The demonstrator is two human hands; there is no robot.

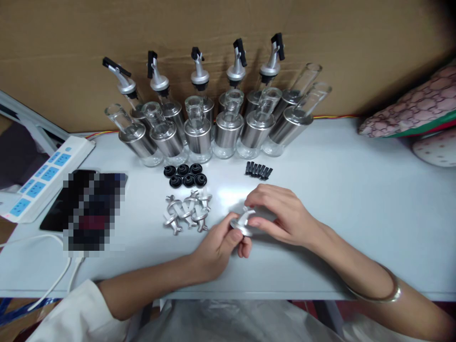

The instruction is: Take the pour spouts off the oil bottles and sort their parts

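Observation:
My left hand (219, 247) grips a silver pourer top (243, 222) by its round base, above the front part of the table. My right hand (281, 213) is beside its spout, thumb and fingertips bent around the upper end; whether they hold a small part is too small to tell. Left of my hands lies a group of silver pourer tops (187, 211). Behind those sit several black round stoppers (185, 175). A row of small black levers (259, 170) lies behind my right hand.
Glass bottles with metal bands (228, 130) stand in rows at the back, several with pourers fitted. A power strip (50, 175), dark phones (67, 204) and a white cable (66, 266) are at the left. A patterned bag (409, 107) is at the back right.

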